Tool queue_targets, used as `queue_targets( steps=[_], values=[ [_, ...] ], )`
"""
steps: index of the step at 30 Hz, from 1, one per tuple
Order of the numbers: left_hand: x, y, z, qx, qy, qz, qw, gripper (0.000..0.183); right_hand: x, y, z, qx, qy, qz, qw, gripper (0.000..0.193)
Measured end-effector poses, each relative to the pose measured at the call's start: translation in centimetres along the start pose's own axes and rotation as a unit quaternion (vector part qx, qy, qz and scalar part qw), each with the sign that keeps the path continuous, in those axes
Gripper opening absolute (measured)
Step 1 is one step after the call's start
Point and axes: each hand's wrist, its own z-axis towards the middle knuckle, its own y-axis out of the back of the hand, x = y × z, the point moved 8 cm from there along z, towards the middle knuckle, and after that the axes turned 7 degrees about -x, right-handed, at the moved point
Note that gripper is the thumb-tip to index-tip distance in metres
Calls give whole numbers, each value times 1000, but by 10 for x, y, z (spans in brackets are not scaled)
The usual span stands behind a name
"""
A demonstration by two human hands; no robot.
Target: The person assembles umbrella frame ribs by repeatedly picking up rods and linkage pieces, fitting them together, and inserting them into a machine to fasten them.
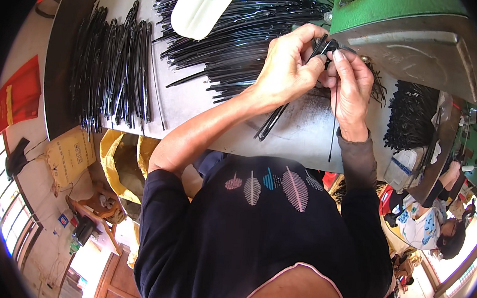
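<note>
Rods [270, 122], black and slim, are gripped in our left hand [290, 67], which sits at 1 o'clock from the centre of our view; thumb and fingers close on them near their upper ends, and the tails slant out below toward 7 o'clock. Our right hand [352, 85] is just beside it, fingertips pinching something small and dark, partly hidden by our own fingers. One thin rod [333, 127] hangs from that hand toward 6 o'clock, over the table [305, 136].

Against our fingers, between 1 and 2 o'clock, looms the green machine [361, 17] with its grey metal plate [413, 56]. We judge this the main hazard: a careless push up or to the right could knock our knuckles on the plate's edge. The rods look smooth, so a loosened left grip may let them slide out or fan apart. The hanging rod, pinched only at its top, could swing and snag on the table's near edge.

At 12 o'clock the heap [239, 45] lies untidily, close to our left wrist; a sweep of that forearm might scatter it. The bundle [112, 70] at 10 o'clock is neater and well apart, so we see less risk there.
</note>
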Motion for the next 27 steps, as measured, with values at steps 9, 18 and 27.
queue_targets(
  steps=[9,18,27],
  values=[
    [-9,1,5,-1,-49,40,998,30,3,2,4,-5,7,-37,999,16],
    [2,0,7,71,88,-95,989,28,-1,1,-2,78,-73,-189,976,35],
    [8,-5,8,88,76,-78,990,26,-32,-14,-42,123,-132,-94,979,38]
  ],
)
